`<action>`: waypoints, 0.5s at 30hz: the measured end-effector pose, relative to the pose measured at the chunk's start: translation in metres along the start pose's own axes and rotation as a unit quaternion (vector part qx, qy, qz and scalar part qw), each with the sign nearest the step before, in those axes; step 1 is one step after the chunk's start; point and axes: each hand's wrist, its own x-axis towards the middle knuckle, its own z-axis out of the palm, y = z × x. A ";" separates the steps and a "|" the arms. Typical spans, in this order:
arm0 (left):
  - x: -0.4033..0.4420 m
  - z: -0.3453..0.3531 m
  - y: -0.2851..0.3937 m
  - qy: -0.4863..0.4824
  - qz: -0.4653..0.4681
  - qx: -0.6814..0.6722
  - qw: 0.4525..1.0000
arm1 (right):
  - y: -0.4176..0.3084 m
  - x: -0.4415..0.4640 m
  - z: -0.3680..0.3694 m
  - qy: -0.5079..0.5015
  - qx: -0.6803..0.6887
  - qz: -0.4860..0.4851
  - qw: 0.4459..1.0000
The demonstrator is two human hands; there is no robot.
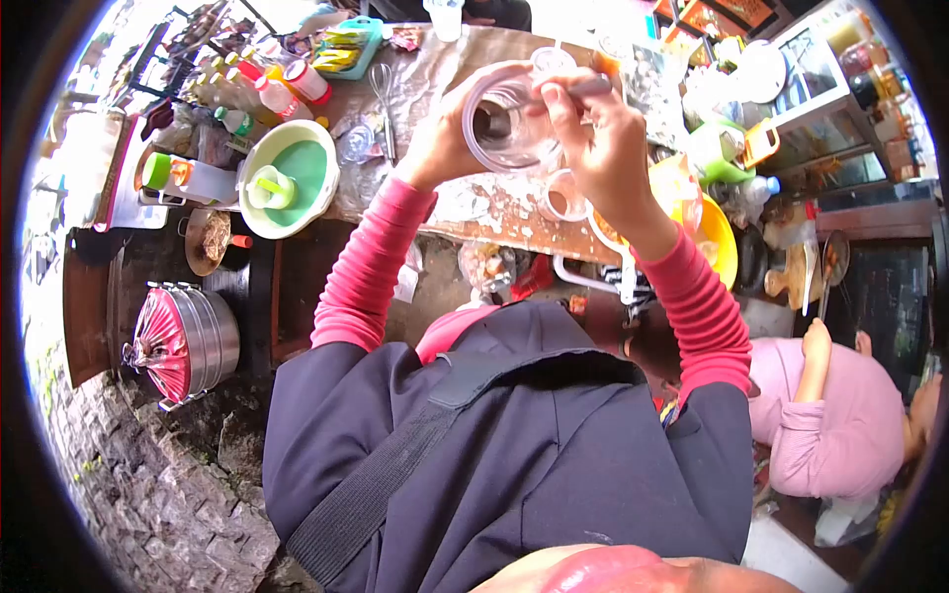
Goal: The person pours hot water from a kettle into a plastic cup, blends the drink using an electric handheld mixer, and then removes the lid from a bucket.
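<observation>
My left hand (442,140) is wrapped round the side of a clear plastic cup (522,150), raised over the table with its mouth turned up at me. At the cup's right side, my right hand (615,156) has its fingers closed in a pinch. A slim grey handle (591,86) sticks out of that grip; its other end is hidden, so I cannot tell what tool it is. Beneath the hands, another clear cup (565,195) stands near the edge of the worn wooden table (499,219). A whisk (385,104) lies left of my left hand.
A white basin (251,219) of green liquid holds a light green cup. Several bottles (280,99) crowd the back left. A yellow basin (725,242) is to the right. A large steel pot (213,331) stands lower left. Another person in pink (840,415) works at the right.
</observation>
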 end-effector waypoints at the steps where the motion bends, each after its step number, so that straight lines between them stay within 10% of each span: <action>1: 0.000 0.001 0.004 0.000 -0.005 0.008 1.000 | 0.002 0.001 -0.004 -0.004 -0.021 -0.013 1.000; 3: -0.002 0.005 0.000 0.000 0.010 0.012 1.000 | 0.017 0.003 -0.011 -0.025 -0.164 -0.156 0.974; 12: -0.018 0.021 -0.007 0.022 -0.059 -0.031 0.998 | 0.021 -0.019 0.001 -0.024 -0.052 0.047 0.997; 15: -0.021 0.023 -0.011 0.038 -0.033 -0.036 0.998 | 0.022 -0.017 0.004 0.035 -0.091 -0.037 0.995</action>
